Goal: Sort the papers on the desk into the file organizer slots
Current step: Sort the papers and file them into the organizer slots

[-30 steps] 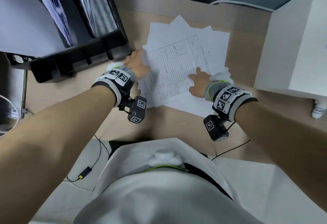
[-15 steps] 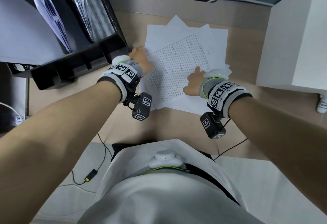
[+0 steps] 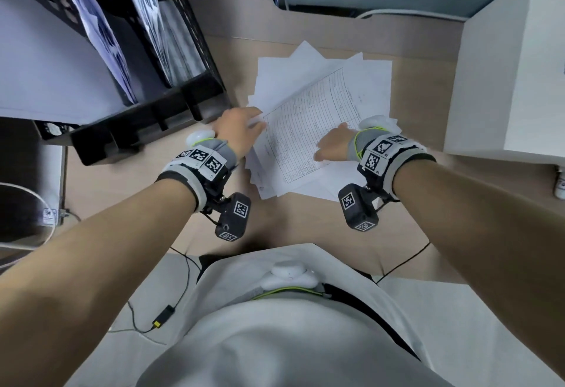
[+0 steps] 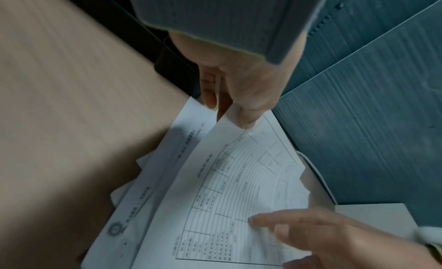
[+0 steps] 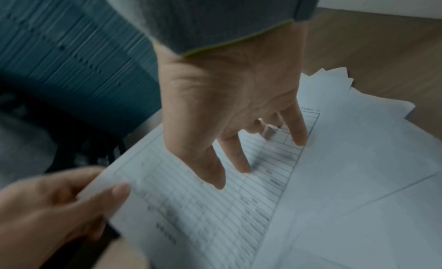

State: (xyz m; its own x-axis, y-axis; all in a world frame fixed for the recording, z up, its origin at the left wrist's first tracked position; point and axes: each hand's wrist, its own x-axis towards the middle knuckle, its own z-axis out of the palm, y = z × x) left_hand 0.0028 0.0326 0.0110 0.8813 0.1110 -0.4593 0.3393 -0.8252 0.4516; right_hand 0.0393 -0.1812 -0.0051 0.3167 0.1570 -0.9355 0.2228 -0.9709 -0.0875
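From the head view, a messy pile of papers (image 3: pixel 321 130) lies on the counter (image 3: pixel 412 218). On top is a sheet with a printed table (image 3: pixel 308 130). The black file organizer (image 3: pixel 146 111) stands just to the left of the pile, and its slots already hold some papers. The left hand (image 3: pixel 237 133) is at the left corner of the top sheet. The right hand (image 3: pixel 331 145) rests on the sheet's near right side.

In the left wrist view, the left hand (image 4: pixel 236 87) pinches the corner of the top sheet (image 4: pixel 227 197) between thumb and fingers (image 4: pixel 208 99), and the corner curls up off the pile. Another printed page (image 4: pixel 153 178) lies right under it. I think the best way is to lift slowly, so that only one sheet comes up.

In the right wrist view, the right hand (image 5: pixel 229 103) has its fingers (image 5: pixel 241 159) spread and fairly straight, tips pressing down on the table sheet (image 5: pixel 203 207). It holds nothing. The left hand (image 5: pixel 55 207) shows at the bottom, gripping the edge. For a clean pull, the right hand should probably move onto the papers below and keep them still, because pressing the top sheet could make it crease or tear.
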